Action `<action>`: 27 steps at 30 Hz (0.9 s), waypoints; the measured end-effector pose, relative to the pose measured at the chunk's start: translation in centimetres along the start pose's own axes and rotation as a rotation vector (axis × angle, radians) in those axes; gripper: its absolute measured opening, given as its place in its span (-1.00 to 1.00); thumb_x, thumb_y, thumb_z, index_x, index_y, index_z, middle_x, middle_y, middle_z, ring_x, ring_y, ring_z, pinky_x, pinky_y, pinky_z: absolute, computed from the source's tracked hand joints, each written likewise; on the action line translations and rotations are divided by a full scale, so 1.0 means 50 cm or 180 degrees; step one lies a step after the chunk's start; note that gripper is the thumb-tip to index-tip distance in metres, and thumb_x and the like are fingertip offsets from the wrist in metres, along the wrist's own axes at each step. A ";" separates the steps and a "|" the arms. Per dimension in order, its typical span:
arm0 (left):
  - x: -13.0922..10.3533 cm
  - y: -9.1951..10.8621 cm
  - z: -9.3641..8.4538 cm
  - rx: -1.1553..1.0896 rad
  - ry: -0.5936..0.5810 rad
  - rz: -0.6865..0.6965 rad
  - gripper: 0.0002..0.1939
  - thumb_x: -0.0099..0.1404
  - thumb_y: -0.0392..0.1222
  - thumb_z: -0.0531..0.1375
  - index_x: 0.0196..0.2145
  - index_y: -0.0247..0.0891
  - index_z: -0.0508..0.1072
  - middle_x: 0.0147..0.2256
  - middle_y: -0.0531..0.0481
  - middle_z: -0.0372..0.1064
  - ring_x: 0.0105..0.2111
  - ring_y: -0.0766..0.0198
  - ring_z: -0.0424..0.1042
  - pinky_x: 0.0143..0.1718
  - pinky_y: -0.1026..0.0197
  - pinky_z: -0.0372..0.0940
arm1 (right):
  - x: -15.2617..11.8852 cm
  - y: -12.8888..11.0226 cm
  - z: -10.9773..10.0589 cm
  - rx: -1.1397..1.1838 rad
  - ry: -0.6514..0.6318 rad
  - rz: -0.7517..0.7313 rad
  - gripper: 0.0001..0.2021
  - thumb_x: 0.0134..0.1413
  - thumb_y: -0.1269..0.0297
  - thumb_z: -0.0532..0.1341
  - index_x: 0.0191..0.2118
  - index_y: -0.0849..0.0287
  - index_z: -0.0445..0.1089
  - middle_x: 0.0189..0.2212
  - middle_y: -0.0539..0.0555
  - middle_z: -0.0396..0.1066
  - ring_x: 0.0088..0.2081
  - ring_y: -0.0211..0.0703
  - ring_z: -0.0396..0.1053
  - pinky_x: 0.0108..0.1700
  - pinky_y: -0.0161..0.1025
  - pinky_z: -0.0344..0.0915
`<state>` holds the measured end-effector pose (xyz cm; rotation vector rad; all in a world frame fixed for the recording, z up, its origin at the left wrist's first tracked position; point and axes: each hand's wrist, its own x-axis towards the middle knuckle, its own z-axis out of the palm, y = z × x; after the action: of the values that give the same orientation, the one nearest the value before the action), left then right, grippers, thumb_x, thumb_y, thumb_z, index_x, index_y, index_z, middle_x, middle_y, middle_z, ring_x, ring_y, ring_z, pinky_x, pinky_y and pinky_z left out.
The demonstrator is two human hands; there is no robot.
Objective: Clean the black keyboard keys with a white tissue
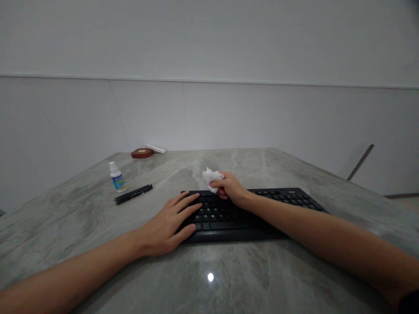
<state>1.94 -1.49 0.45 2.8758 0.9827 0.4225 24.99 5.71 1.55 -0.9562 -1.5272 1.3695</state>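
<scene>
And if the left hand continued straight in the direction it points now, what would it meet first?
Probably the right hand or the crumpled white tissue it holds; its height over the keyboard is unclear.

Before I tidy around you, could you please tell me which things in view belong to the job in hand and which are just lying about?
Apparently in use:
crumpled white tissue, in the right hand
black keyboard, left hand on its left end

Apparently just lying about:
white bottle
black pen-like object
reddish-brown case
white flat piece
</scene>
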 end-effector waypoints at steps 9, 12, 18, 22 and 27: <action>0.002 0.011 -0.013 0.0101 -0.0299 0.0312 -0.44 0.45 -0.07 -0.01 0.34 -0.10 -0.06 0.33 0.00 -0.09 0.34 -0.09 -0.30 0.28 -0.28 -0.15 | -0.023 0.011 -0.011 -0.0983 -0.0589 -0.0721 -0.88 -0.16 0.29 0.19 -0.52 0.20 0.24 -0.67 -0.12 0.14 -0.60 -0.35 0.08 -0.52 -0.35 -0.01; 0.003 0.010 -0.013 0.0107 -0.0284 0.0359 -0.44 0.45 -0.07 0.00 0.33 -0.11 -0.04 0.33 -0.01 -0.08 0.33 -0.09 -0.27 0.28 -0.25 -0.13 | -0.030 0.011 -0.011 -0.1480 -0.0636 -0.0989 -0.93 -0.11 0.33 0.18 -0.46 0.22 0.32 -0.58 -0.07 0.25 -0.49 -0.30 0.18 -0.42 -0.34 0.06; 0.003 0.010 -0.014 0.0116 -0.0220 0.0372 -0.46 0.44 -0.09 0.01 0.32 -0.11 -0.01 0.32 -0.01 -0.06 0.31 -0.07 -0.20 0.27 -0.22 -0.07 | -0.047 0.001 0.002 -0.2578 -0.0429 -0.1048 -0.89 -0.02 0.40 0.17 -0.34 0.22 0.43 -0.48 -0.01 0.41 -0.41 -0.23 0.31 -0.36 -0.33 0.08; 0.002 0.010 -0.013 0.0136 -0.0239 0.0373 -0.47 0.45 -0.09 0.00 0.31 -0.13 0.02 0.32 -0.01 -0.07 0.31 -0.06 -0.20 0.28 -0.22 -0.07 | -0.052 -0.001 0.010 -0.2995 -0.0178 -0.1051 -0.86 0.02 0.40 0.15 -0.31 0.19 0.44 -0.46 0.01 0.45 -0.39 -0.20 0.34 -0.35 -0.32 0.09; 0.001 0.011 -0.013 0.0096 -0.0197 0.0383 -0.49 0.45 -0.11 -0.01 0.30 -0.12 0.05 0.31 -0.02 -0.04 0.31 -0.06 -0.18 0.27 -0.23 -0.07 | -0.051 0.000 0.010 -0.3027 -0.0173 -0.1067 -0.85 0.02 0.42 0.15 -0.28 0.18 0.45 -0.46 0.01 0.46 -0.39 -0.20 0.35 -0.34 -0.32 0.11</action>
<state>2.11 -1.88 1.18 2.9657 0.8166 0.3270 25.41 3.17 1.26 -1.1212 -2.3082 0.3846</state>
